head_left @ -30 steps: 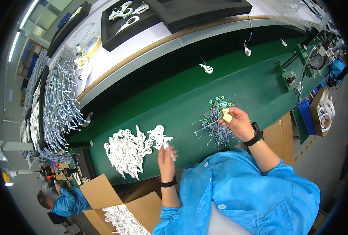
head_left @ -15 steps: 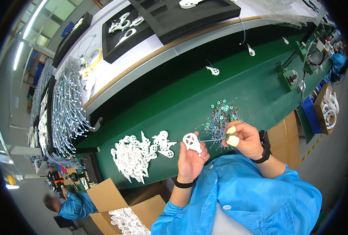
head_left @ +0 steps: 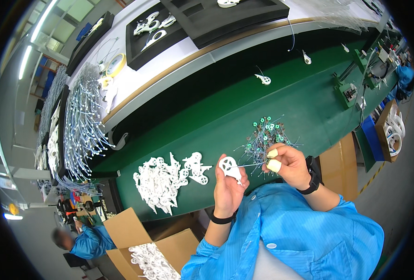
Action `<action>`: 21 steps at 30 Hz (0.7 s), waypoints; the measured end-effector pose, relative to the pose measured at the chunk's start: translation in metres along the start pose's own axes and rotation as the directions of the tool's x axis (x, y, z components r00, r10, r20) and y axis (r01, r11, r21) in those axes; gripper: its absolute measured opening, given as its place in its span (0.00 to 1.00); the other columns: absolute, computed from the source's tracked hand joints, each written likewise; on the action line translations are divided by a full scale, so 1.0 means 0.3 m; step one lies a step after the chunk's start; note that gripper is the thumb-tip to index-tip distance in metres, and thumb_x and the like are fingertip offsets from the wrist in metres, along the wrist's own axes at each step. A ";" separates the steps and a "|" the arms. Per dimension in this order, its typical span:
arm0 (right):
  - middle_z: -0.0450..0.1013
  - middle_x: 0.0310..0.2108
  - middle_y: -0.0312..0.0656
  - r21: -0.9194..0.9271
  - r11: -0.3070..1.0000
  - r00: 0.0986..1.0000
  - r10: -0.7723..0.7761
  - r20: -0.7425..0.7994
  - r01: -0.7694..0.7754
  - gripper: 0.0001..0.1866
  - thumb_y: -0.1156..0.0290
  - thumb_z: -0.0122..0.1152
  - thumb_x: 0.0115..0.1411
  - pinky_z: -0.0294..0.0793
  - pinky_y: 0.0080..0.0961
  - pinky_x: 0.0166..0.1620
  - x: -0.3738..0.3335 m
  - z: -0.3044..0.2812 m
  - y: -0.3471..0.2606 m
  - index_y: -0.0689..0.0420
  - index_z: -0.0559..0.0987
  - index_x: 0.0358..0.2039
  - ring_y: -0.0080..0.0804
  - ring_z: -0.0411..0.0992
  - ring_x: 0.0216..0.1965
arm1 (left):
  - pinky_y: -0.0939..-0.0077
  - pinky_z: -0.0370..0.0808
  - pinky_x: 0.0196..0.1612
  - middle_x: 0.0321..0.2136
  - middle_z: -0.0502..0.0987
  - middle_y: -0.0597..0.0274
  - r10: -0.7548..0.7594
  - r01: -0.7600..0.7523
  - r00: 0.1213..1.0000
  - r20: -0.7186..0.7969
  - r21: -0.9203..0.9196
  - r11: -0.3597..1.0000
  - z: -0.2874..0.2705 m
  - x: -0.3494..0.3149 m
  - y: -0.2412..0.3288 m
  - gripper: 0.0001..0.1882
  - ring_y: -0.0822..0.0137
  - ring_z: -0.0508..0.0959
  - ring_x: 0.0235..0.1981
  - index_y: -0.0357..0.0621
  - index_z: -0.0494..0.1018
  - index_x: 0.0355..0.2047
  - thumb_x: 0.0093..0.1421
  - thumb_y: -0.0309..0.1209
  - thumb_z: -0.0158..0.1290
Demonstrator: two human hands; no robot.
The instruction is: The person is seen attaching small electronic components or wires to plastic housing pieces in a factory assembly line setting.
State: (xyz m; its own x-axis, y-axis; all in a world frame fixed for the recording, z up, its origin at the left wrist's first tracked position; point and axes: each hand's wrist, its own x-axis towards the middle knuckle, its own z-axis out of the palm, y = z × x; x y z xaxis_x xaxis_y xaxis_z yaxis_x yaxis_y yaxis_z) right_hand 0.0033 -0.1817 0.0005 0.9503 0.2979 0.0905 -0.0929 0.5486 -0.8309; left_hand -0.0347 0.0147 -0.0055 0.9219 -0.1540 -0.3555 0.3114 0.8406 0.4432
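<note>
My left hand [head_left: 229,195] is closed on a white plastic part [head_left: 233,173] with a round spoked head and a tapering tail, held between thumb and fingers. My right hand [head_left: 293,169], with pale yellow covers on thumb and forefinger, pinches a thin blue-grey cable [head_left: 251,165]. The cable stretches across to the spoked part; whether it is fixed there I cannot tell. Just beyond the right hand lies a tangled heap of cables [head_left: 268,133] with green round ends and brown bits. Left of my hands a pile of similar white parts [head_left: 158,184] covers the green bench.
The green bench [head_left: 309,107] bears a few scattered white parts [head_left: 264,79] with cables. Behind it a shelf holds black foam trays [head_left: 244,23] and hanging cable bundles [head_left: 83,116]. A cardboard box [head_left: 127,228] of white parts stands below left. A green fixture [head_left: 347,93] is at right.
The white part has tilted slightly in my left hand, and the cable now runs across its head. My right hand keeps its pinch. The whole view has shifted a little.
</note>
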 end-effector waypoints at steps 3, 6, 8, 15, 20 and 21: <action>0.68 0.43 0.42 -0.009 1.000 1.000 -0.001 -0.011 0.001 0.12 0.83 0.57 0.58 0.77 0.28 0.41 0.004 -0.003 0.004 0.64 0.73 0.43 0.33 0.75 0.40 | 0.74 0.66 0.32 0.34 0.70 0.56 0.013 -0.013 0.999 0.038 -0.018 1.000 -0.005 -0.007 0.006 0.24 0.67 0.68 0.31 0.60 0.51 0.62 0.70 0.50 0.31; 0.68 0.43 0.42 -0.020 1.000 1.000 0.019 -0.002 -0.019 0.12 0.83 0.57 0.58 0.77 0.27 0.41 0.003 0.004 0.004 0.65 0.73 0.43 0.33 0.75 0.40 | 0.74 0.66 0.32 0.33 0.70 0.56 0.022 -0.022 1.000 0.016 -0.018 1.000 -0.003 -0.009 0.009 0.24 0.67 0.68 0.31 0.60 0.51 0.62 0.70 0.51 0.31; 0.68 0.43 0.42 -0.028 0.999 0.999 0.034 0.011 -0.033 0.12 0.83 0.57 0.58 0.76 0.27 0.41 0.003 0.010 0.007 0.65 0.73 0.43 0.33 0.75 0.39 | 0.74 0.66 0.32 0.33 0.70 0.56 0.035 -0.035 0.999 -0.022 0.004 0.999 -0.003 -0.011 0.011 0.24 0.67 0.68 0.31 0.60 0.51 0.62 0.70 0.51 0.31; 0.68 0.42 0.41 -0.024 0.997 0.997 0.069 0.018 -0.068 0.12 0.84 0.57 0.58 0.76 0.25 0.41 0.011 0.010 0.025 0.64 0.73 0.43 0.31 0.75 0.40 | 0.74 0.66 0.32 0.35 0.71 0.56 0.076 -0.076 0.996 -0.055 0.007 0.997 -0.004 -0.016 0.003 0.23 0.67 0.69 0.30 0.61 0.49 0.63 0.70 0.48 0.31; 0.68 0.40 0.39 0.054 0.998 0.999 0.043 0.013 -0.044 0.11 0.84 0.56 0.58 0.75 0.25 0.41 0.017 0.078 0.104 0.63 0.72 0.43 0.28 0.74 0.40 | 0.77 0.67 0.35 0.36 0.71 0.59 0.396 -0.287 0.916 0.064 0.794 0.535 0.006 -0.032 -0.064 0.30 0.72 0.69 0.32 0.53 0.39 0.67 0.70 0.47 0.33; 0.68 0.40 0.39 0.016 0.998 0.998 0.064 -0.023 -0.063 0.10 0.84 0.57 0.58 0.75 0.24 0.40 0.020 0.110 0.118 0.63 0.73 0.41 0.26 0.73 0.37 | 0.80 0.67 0.36 0.38 0.70 0.61 0.391 -0.291 0.914 0.105 0.843 0.453 0.039 -0.044 -0.064 0.34 0.75 0.68 0.33 0.44 0.39 0.67 0.70 0.49 0.34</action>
State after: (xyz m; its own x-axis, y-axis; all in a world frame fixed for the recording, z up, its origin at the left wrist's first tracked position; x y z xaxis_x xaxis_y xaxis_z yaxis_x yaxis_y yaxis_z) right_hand -0.0042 -0.1347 -0.0102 0.9490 0.3144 0.0249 -0.1577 0.5413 -0.8259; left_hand -0.0503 -0.0054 0.0002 0.9889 0.1333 -0.0651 0.0673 -0.0121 0.9977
